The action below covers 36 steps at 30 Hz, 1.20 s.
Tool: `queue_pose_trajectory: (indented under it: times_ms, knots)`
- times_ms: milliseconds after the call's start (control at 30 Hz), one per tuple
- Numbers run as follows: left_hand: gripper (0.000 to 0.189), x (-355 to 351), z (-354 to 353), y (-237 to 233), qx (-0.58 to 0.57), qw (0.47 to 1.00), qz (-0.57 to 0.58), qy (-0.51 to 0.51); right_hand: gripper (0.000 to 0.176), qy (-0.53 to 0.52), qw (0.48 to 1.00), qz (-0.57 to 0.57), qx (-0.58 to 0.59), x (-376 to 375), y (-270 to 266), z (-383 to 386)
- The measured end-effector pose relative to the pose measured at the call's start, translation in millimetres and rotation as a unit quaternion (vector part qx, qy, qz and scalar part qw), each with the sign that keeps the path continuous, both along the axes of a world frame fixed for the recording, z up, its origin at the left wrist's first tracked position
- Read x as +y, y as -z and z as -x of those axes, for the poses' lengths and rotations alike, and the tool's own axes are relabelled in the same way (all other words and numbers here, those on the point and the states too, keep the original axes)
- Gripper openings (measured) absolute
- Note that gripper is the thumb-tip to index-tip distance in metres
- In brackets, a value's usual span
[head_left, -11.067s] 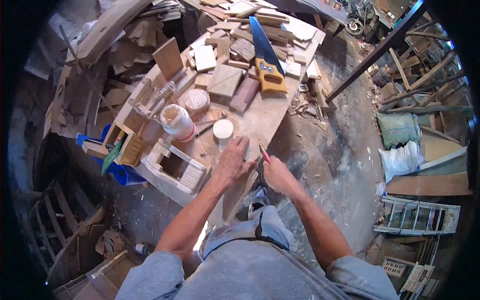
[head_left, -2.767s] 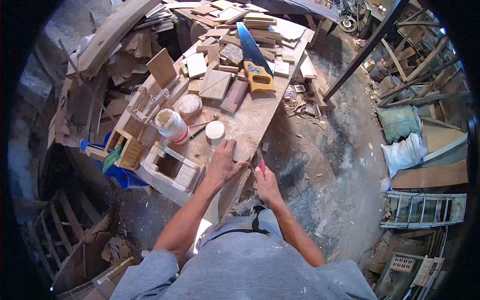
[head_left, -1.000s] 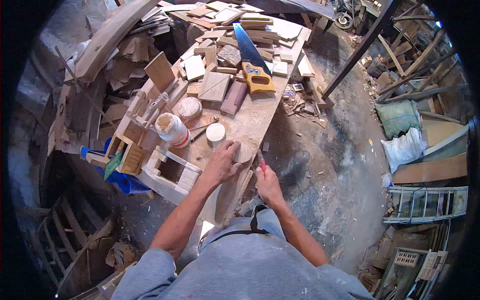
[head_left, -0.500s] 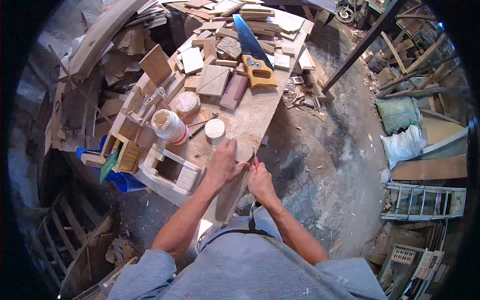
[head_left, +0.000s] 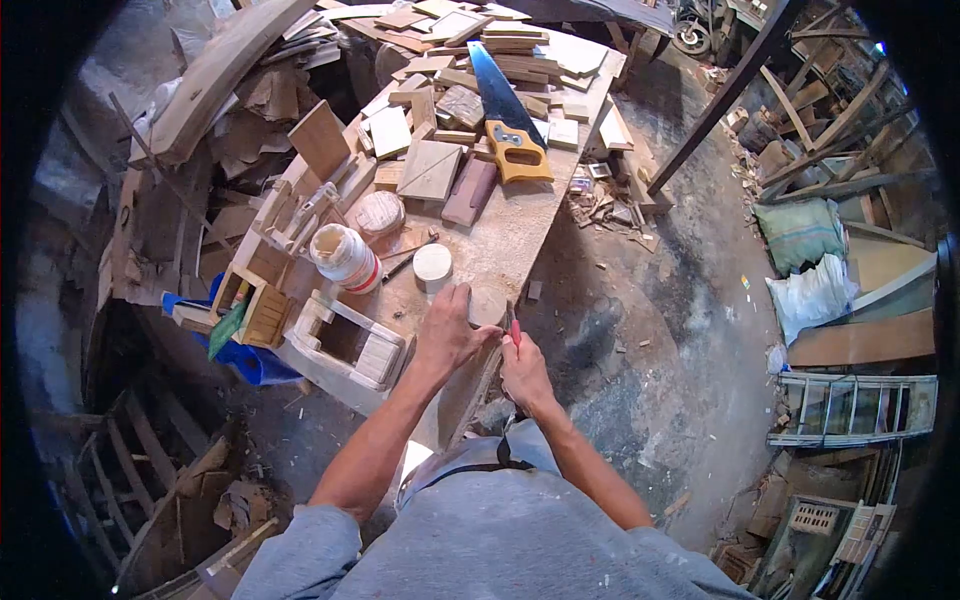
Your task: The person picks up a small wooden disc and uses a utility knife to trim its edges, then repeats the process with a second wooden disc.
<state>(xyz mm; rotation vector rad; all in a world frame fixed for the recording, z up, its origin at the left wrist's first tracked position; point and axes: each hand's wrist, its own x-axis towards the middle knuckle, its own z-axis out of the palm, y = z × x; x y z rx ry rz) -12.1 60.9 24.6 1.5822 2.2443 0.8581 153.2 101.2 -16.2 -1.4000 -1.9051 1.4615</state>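
My left hand (head_left: pixel 450 335) grips a round wooden disc (head_left: pixel 488 306) from its left side, holding it down at the bench edge. The thumb points right, toward the tool. In my right hand (head_left: pixel 526 374), closed fingers hold a slim red-handled tool (head_left: pixel 515 332). Its dark tip points up beside the disc's right edge; its exact kind is too small to tell. A second pale round wooden block (head_left: pixel 433 263) stands just beyond my left hand. Left of that hand lies a wooden frame piece (head_left: pixel 375 358) with a square opening.
On the workbench (head_left: pixel 505 235) are a handsaw (head_left: pixel 515 145), a glue tub (head_left: pixel 345 258), a hammer (head_left: pixel 412 256), a reddish-brown wood block (head_left: pixel 468 193) and piled offcuts. A wooden box (head_left: pixel 262 315) stands at the left edge. Sacks (head_left: pixel 800 235) and a metal-framed rack (head_left: pixel 850 408) are at right.
The tool's dark tip has drawn slightly away from the disc's edge, and more of it shows. My left hand keeps its hold on the disc. The whole view has shifted slightly.
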Motion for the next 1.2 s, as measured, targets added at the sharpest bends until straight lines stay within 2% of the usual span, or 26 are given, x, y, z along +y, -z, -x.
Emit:
queue_pose_trajectory:
  times_ms: [167, 267, 367, 400, 500, 600, 633, 767, 967, 1067, 1133, 1200]
  knots:
    - [0.074, 2.6, 2.7, 4.7, 0.011, 1.0, -0.021, 0.001, 0.038, 0.008, 0.999, -0.026, -0.047, -1.6, -12.4, 7.3]
    - [0.074, -0.7, 2.3, 1.3, 0.013, 1.0, 0.008, 0.001, 0.036, -0.023, 0.991, -0.023, -0.134, 4.6, -23.3, 10.0]
    - [0.073, 4.0, 4.1, -1.4, 0.004, 0.999, 0.03, 0.01, 0.034, -0.071, 0.99, -0.104, -0.069, 22.2, 1.1, -4.5]
    - [0.072, 2.2, 5.5, -2.2, 0.001, 0.999, 0.038, 0.014, 0.034, -0.06, 0.993, -0.088, -0.052, 26.2, 4.7, -10.7]
    - [0.072, -5.9, 4.5, -21.1, 0.035, 0.998, -0.036, 0.046, 0.032, -0.015, 0.999, -0.027, 0.012, 31.2, 28.4, -31.1]
    - [0.07, -2.1, 15.3, 9.5, 0.081, 0.986, 0.009, 0.145, 0.042, -0.021, 0.999, 0.042, -0.004, 11.3, 19.2, -30.8]
    - [0.064, -1.6, 13.6, 9.4, 0.067, 0.989, 0.004, 0.133, 0.042, -0.023, 0.998, 0.052, -0.001, 8.6, 13.6, -27.9]
    - [0.066, 4.1, 2.9, 15.6, 0.023, 0.998, 0.007, 0.051, 0.04, -0.028, 0.999, 0.022, -0.005, 5.0, 3.3, -16.8]
    - [0.067, -0.1, -1.3, 14.1, 0.06, 0.996, -0.01, 0.063, 0.037, -0.016, 0.999, -0.032, -0.007, 6.3, 18.2, -8.6]
    - [0.067, 1.5, -2.2, 15.8, 0.04, 0.997, -0.014, 0.063, 0.037, -0.021, 0.999, -0.029, -0.005, 5.4, 13.1, -6.1]
    - [0.067, 0.7, -1.7, 18.9, 0.051, 0.996, -0.033, 0.069, 0.037, -0.026, 0.999, -0.021, -0.016, 1.9, -11.2, -5.9]
    - [0.066, -0.5, -3.2, 19.8, 0.047, 0.995, -0.042, 0.074, 0.036, -0.034, 0.998, -0.05, -0.032, 0.1, -12.7, -6.1]
